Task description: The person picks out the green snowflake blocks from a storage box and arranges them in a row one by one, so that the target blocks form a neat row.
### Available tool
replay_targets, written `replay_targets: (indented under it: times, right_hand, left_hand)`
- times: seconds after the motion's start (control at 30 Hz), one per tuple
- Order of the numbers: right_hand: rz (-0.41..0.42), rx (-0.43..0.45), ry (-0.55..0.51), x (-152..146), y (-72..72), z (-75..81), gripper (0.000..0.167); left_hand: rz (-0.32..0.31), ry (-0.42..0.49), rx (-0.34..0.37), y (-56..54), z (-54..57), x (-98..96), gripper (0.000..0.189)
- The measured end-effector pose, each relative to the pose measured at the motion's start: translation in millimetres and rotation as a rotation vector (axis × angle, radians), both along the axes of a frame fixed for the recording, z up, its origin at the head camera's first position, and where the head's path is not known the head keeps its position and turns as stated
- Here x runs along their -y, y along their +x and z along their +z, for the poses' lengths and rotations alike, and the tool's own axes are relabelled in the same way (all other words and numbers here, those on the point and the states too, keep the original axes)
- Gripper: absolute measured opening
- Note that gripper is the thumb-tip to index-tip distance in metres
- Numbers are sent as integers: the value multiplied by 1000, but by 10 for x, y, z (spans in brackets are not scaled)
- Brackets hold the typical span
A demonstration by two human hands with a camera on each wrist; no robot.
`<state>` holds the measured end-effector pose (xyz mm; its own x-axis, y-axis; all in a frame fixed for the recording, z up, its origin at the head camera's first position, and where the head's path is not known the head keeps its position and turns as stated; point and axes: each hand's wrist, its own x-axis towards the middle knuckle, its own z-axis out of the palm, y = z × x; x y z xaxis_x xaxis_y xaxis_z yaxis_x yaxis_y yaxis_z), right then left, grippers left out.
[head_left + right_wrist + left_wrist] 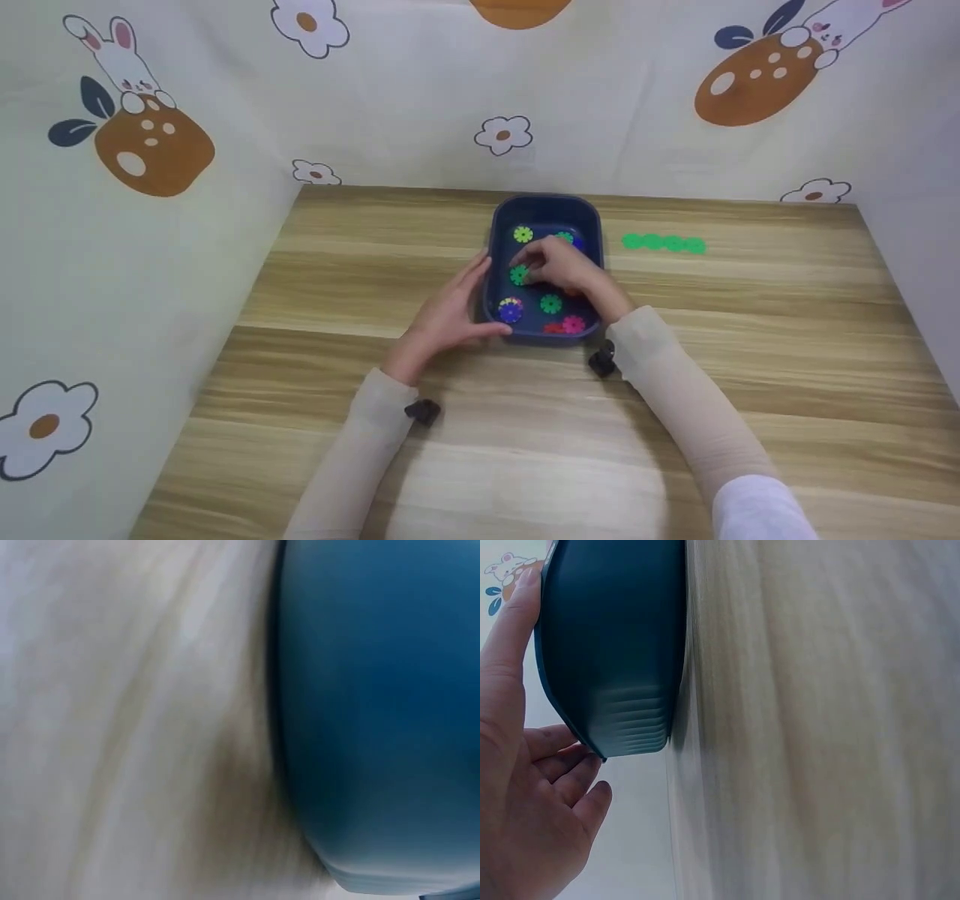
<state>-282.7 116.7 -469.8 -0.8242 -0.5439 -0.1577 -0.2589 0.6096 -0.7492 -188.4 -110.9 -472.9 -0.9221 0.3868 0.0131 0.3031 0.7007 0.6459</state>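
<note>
A dark blue plastic bin (546,339) stands on the table with several notched snowflake discs inside. My left hand (447,315) rests against its left side, fingers fairly straight along the wall and thumb on the near rim. In the left wrist view, that hand (536,787) touches the bin's rim (544,660). Reaching into the bin, my right hand (559,264) pinches a green snowflake disc (519,275) between thumb and fingers. The right wrist view shows only the bin's outer wall (382,712), with no fingers visible.
Right of the bin lies a row of joined green discs (664,243). Inside are a yellow disc (523,235), a blue disc (511,310), another green disc (551,304) and a pink disc (574,324). Patterned cloth (405,112) borders the wooden table (787,322).
</note>
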Motion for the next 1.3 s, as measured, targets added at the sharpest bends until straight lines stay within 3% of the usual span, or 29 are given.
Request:
replay_targets:
  times: [0.47,0.7,0.93,1.07,1.3]
  right_hand:
    - [-74,-4,-217,-44,-48,122,25]
    - [-136,16,-375,-150,-54,314,26]
    - [-256,12,-523,-490,-54,553,29]
    - [-354,-12,-643,-743,-31,609,33]
    - [-517,-20,-830,-1232,-6,659,18]
  left_hand:
    - [25,-20,22,-52,54,-14,112]
    - [5,-35,3,-95,95,-3,114]
    - [30,1,68,-74,119,-31,117]
    - [54,30,82,-27,94,-40,118]
    - [59,47,109,34,105,-109,117]
